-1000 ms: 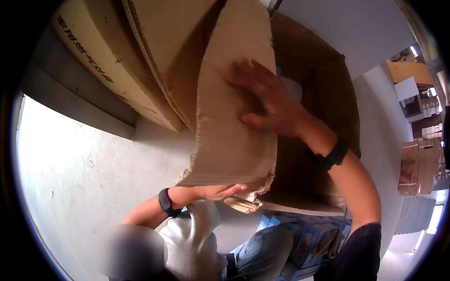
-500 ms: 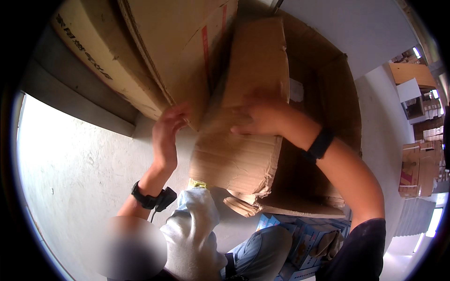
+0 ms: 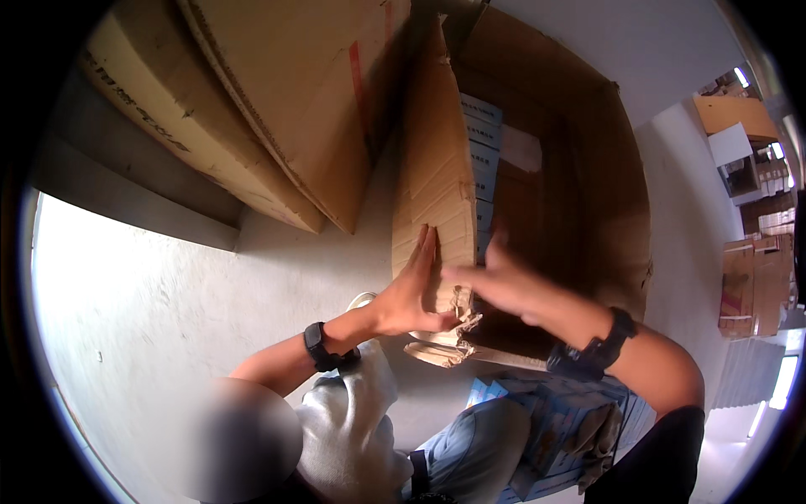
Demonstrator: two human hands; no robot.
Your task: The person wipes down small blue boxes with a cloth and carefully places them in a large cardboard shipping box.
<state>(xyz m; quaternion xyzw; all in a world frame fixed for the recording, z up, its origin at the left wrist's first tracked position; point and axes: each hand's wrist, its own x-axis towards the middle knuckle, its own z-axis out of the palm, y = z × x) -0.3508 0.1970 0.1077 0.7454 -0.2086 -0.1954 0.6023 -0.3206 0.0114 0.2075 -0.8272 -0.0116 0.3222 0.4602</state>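
A large open cardboard carton [image 3: 600,181] stands in front of me, with a row of small blue-and-white boxes [image 3: 483,155] along the inside of its left wall. My left hand [image 3: 411,290] lies against the outer face of the carton's left flap [image 3: 428,181], fingers stretched upward and thumb near the torn lower corner [image 3: 466,319]. Over the carton's opening, my right hand [image 3: 508,281] is spread, its thumb reaching toward the flap's edge; motion blurs it slightly. Whether that thumb touches the cardboard I cannot tell. A dark band sits on each wrist.
Big flat cartons [image 3: 290,92] lean together at the upper left, above a pale floor [image 3: 185,311]. Blue boxes [image 3: 550,433] and a brownish cloth [image 3: 594,433] lie below the carton. More cartons [image 3: 756,286] are stacked at the far right.
The left flap has swung from lying inward to standing upright, baring the blue-and-white boxes. My left hand has moved right onto the flap; my right hand has come down and off its face.
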